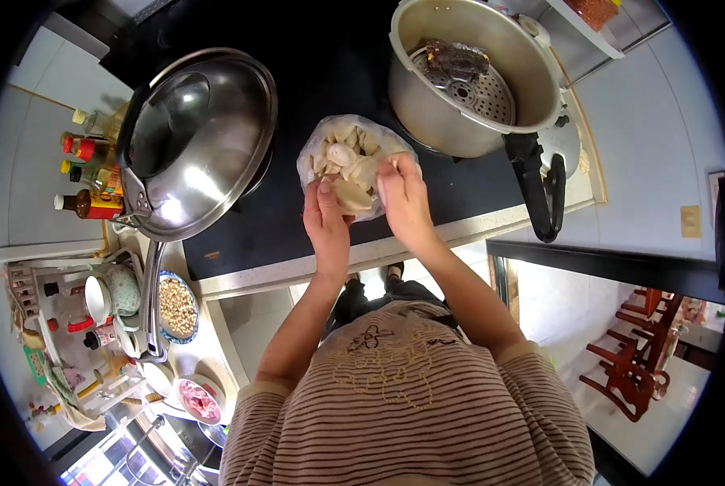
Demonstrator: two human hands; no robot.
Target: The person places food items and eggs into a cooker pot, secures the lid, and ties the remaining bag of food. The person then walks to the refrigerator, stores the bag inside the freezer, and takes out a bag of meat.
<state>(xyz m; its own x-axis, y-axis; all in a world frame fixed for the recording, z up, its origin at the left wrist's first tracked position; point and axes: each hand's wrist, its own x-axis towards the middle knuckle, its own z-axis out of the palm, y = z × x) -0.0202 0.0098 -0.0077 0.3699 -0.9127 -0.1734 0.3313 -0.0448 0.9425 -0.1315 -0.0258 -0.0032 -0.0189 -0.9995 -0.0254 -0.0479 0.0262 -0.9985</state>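
A clear plastic bag [304,166] full of pale dumplings [344,154] lies open on the black stovetop, between the lidded wok and the pressure cooker. At the bag's near side, my left hand [327,231] is closed on one large dumpling [352,196], thumb on top and fingers partly hidden below. My right hand [407,202] is closed at the bag's right rim, its thumb and fingers pinched together on the plastic. Whether a dumpling is also inside that pinch is hidden.
A wok with a steel lid [204,138] stands left, its handle [153,292] pointing toward me. At right, a pressure cooker [476,134] holds a perforated steamer plate and a dark wrapped item; its black handle [541,194] overhangs the counter edge. Bottles [95,166], a peanut bowl [177,308] and a meat bowl [200,398] sit left.
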